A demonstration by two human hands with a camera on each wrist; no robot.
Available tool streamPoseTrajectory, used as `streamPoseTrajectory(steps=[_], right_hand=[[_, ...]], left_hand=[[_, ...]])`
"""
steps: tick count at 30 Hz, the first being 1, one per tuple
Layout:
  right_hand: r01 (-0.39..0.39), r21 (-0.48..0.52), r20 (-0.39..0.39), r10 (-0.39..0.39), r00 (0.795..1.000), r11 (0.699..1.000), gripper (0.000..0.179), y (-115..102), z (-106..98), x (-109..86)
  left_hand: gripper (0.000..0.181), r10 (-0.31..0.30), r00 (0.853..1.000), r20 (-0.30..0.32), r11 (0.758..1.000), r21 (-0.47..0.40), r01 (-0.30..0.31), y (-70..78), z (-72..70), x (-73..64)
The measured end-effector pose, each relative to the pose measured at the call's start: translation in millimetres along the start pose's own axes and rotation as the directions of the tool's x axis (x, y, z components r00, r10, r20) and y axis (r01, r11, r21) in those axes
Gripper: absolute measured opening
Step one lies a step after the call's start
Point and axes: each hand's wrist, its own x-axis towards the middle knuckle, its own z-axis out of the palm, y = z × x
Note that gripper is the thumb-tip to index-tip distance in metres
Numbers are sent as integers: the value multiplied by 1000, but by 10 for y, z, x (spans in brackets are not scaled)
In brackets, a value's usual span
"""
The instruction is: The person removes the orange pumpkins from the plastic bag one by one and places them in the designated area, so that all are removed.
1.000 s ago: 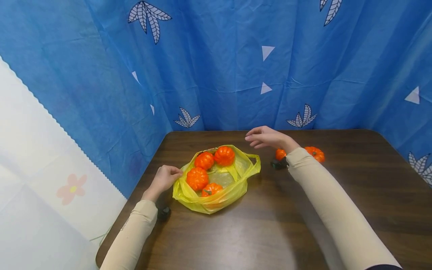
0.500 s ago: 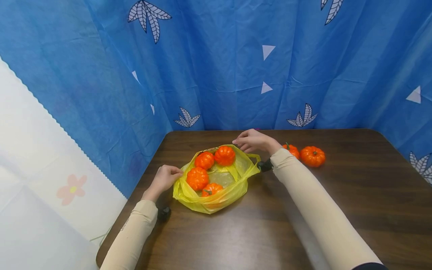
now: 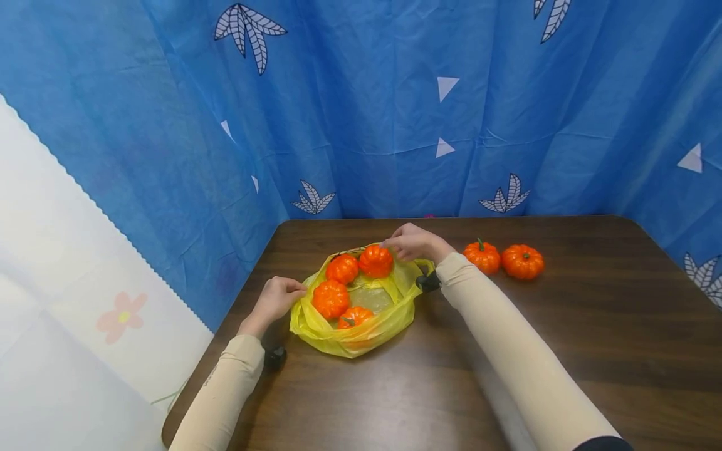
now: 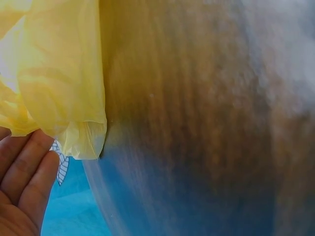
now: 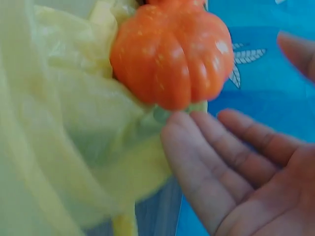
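A yellow plastic bag [image 3: 389, 322] lies spread open on the table, with several small orange pumpkins inside. The left hand [image 3: 276, 297] pinches the bag's left edge; in the left wrist view its fingers [image 4: 32, 169] lie against the yellow film [image 4: 64, 73], thumb hidden. At the bag's far right side, the right hand [image 3: 416, 243] reaches over the rim to the back pumpkin [image 3: 376, 261]. The right wrist view shows that ribbed pumpkin [image 5: 172, 56] just beyond the extended fingertips [image 5: 179, 128], with the thumb [image 5: 298, 51] held well apart.
Two more pumpkins, one with a green stem [image 3: 482, 257] and another [image 3: 523, 262] right of it, sit on the brown table [image 3: 592, 326] beyond the right forearm. A blue curtain [image 3: 383, 113] hangs behind the table. Black wrist cameras [image 3: 274, 357] sit under the wrists.
The right hand has moved left and down from above the table behind the bag to the back pumpkin in it. The left hand and the bag have stayed in place.
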Motion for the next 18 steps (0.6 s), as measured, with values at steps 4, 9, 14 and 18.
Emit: streamPoseTrajectory(steps=[4, 9, 14, 18], right_hand=[[-29, -84, -42, 26, 999, 996, 47, -7, 79, 22], [-112, -127, -87, 101, 991, 986, 56, 34, 143, 87], [-146, -114, -97, 135, 986, 983, 56, 77, 186, 119], [-150, -100, -115, 138, 984, 984, 55, 90, 217, 120]], left_hand=[[14, 0, 1000, 3, 1000, 0, 0, 11, 5, -8], [15, 4, 1000, -3, 1000, -3, -4, 26, 12, -13], [14, 4, 1000, -2, 1000, -4, -4, 27, 9, -21], [14, 9, 1000, -4, 1000, 3, -9, 18, 6, -16]])
